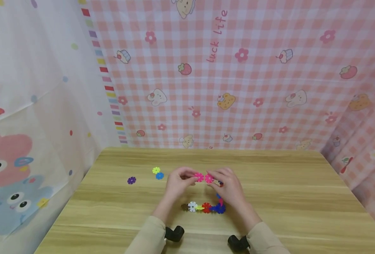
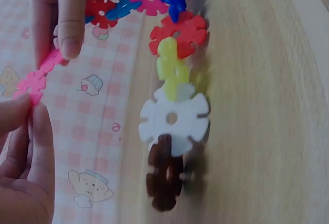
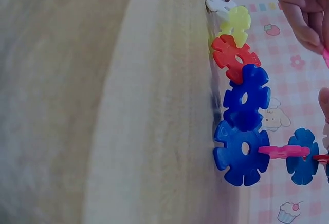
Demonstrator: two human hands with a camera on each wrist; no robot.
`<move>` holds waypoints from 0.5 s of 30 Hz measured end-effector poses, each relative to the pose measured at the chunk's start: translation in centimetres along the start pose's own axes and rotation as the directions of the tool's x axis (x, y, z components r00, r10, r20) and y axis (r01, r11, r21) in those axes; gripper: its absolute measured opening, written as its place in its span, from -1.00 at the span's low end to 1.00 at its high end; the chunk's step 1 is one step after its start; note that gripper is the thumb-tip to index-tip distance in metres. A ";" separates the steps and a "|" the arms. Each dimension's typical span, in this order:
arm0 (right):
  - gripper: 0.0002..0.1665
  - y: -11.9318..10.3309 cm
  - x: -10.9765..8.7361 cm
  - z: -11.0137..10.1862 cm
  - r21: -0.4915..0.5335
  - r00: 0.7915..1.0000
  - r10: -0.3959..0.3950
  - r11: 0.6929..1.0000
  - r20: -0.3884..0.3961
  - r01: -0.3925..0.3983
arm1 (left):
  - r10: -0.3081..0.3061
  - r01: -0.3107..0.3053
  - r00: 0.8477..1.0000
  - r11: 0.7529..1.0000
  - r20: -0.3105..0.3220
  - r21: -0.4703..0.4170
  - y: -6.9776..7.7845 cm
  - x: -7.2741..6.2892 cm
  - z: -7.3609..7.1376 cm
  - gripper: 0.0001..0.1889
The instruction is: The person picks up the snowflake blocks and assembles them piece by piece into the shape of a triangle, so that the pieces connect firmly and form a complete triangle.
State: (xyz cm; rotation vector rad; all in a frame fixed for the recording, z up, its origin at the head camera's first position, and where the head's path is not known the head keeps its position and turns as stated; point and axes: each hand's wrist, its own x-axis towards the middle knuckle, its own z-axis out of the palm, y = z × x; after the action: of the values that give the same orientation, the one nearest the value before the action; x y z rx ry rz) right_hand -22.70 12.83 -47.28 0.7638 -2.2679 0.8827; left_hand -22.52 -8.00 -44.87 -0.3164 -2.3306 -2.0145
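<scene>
My left hand (image 1: 178,181) pinches a pink snowflake disc (image 1: 199,177) between thumb and fingers. My right hand (image 1: 229,187) pinches a second pink snowflake disc (image 1: 209,178) just to its right. In the left wrist view the two pink discs meet at their edges; whether their slots are joined I cannot tell. A chain of slotted discs runs from under my right hand, down and then left: red, blue, pink, dark blue (image 3: 241,153), red (image 2: 178,34), yellow (image 2: 174,72), white (image 2: 174,118) and brown (image 2: 165,175). My right fingers hide the chain's upper end.
Loose on the wooden table (image 1: 286,197), left of my hands, lie a purple disc (image 1: 131,180), a yellow-green disc (image 1: 156,170) and a blue disc (image 1: 160,176), the latter two touching. A pink checked cloth (image 1: 206,84) hangs behind the table.
</scene>
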 end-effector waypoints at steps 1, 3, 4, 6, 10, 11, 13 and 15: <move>-0.44 0.0 0.0 0.0 0.001 1.000 -0.001 1.000 -0.001 0.001 | 0.006 -0.006 1.000 1.000 -0.008 0.004 0.0 0.0 0.2 -0.81; -0.44 0.0 0.0 0.0 0.004 1.000 -0.008 1.000 -0.006 0.008 | 0.021 -0.020 0.999 1.000 -0.027 0.023 0.0 0.0 0.4 -0.82; -0.44 0.0 0.0 0.0 0.009 1.000 -0.013 1.000 -0.009 0.013 | 0.031 -0.030 0.999 0.999 -0.038 0.032 0.0 0.1 0.5 -0.83; -0.44 0.0 0.0 0.0 0.015 1.000 -0.022 1.000 -0.012 0.022 | 0.058 -0.056 0.997 0.997 -0.055 0.049 -0.1 0.2 0.7 -0.85; -0.45 0.1 0.0 0.0 0.023 0.999 -0.035 0.999 -0.012 0.036 | 0.103 -0.100 0.992 0.994 -0.077 0.039 -0.5 0.5 1.0 -0.88; -0.45 0.1 0.0 0.0 0.024 0.999 -0.039 0.999 -0.011 0.039 | 0.113 -0.110 0.990 0.993 -0.081 0.033 -0.6 0.5 1.1 -0.88; -0.45 0.2 0.0 0.0 0.021 0.999 -0.046 0.999 -0.008 0.046 | 0.124 -0.123 0.988 0.992 -0.095 0.022 -0.6 0.5 1.3 -0.89; -0.45 0.2 0.0 0.0 0.019 0.999 -0.050 0.999 -0.004 0.050 | 0.142 -0.140 0.984 0.990 -0.107 0.025 -0.6 0.5 1.4 -0.90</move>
State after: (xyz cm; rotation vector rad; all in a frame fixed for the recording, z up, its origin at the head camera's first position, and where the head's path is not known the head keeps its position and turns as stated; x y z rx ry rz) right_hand -22.87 12.98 -47.33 0.8232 -2.2309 0.8825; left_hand -23.00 -6.62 -45.62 -0.3516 -2.1940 -1.8957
